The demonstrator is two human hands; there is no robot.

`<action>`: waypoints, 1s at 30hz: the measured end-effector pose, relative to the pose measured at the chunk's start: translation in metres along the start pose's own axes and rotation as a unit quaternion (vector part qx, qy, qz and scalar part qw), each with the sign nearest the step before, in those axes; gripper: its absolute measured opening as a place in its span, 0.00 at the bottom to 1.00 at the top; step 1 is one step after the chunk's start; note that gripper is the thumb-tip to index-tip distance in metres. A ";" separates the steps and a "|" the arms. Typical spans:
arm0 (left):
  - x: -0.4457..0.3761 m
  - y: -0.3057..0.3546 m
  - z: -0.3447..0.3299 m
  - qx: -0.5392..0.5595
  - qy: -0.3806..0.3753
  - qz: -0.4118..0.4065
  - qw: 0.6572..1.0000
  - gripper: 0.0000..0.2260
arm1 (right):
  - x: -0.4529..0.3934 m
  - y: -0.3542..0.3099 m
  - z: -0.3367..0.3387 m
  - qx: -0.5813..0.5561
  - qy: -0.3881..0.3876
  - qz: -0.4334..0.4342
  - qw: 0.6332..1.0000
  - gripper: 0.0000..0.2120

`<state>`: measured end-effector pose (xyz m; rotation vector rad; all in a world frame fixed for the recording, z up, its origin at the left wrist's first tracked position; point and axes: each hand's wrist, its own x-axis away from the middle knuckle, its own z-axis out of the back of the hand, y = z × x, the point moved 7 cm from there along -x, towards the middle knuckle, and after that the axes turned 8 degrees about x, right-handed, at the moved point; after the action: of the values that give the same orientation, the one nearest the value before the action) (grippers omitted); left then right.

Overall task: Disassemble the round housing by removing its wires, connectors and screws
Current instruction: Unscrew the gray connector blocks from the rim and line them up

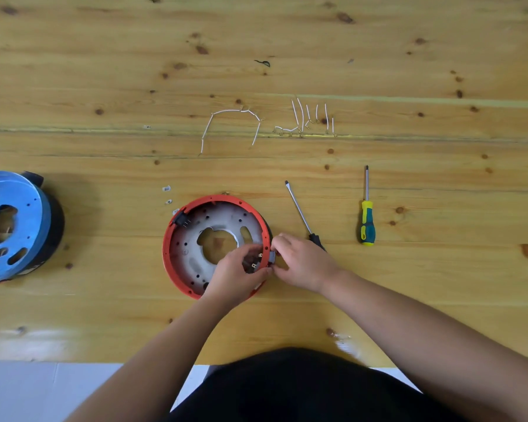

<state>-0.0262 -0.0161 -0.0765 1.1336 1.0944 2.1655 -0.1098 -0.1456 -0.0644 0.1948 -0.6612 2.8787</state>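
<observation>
A round housing with a red rim point(177, 226) and a grey inner plate lies on the wooden table in front of me. A black connector point(182, 219) sits at its upper left rim. Another black connector point(258, 260) with metal tabs sits at the right rim. My left hand point(237, 275) reaches inside the housing, its fingers curled round this connector. From outside the rim, my right hand point(302, 261) pinches the connector's outer part point(272, 256).
Loose white wires point(232, 123) and several short wire pieces point(308, 121) lie further back. A black-handled screwdriver point(301, 213) and a yellow-green screwdriver point(367, 214) lie to the right. A blue round housing point(13, 223) stands at the left edge. Small white bits point(166, 193) lie near the red rim.
</observation>
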 end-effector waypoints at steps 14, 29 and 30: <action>-0.008 0.003 -0.001 0.001 -0.036 0.017 0.999 0.04 | -0.003 -0.002 0.013 -0.004 -0.017 0.005 1.000 0.15; -0.004 0.011 0.007 0.050 0.041 -0.006 0.998 0.18 | 0.015 0.031 0.026 -0.124 0.016 -0.106 0.986 0.10; -0.004 0.018 0.010 0.030 0.067 -0.029 0.997 0.16 | 0.016 0.035 0.031 -0.148 0.029 -0.119 0.981 0.10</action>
<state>-0.0161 -0.0251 -0.0601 0.9801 1.2414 2.2042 -0.1300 -0.1883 -0.0486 0.1358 -0.9710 2.5125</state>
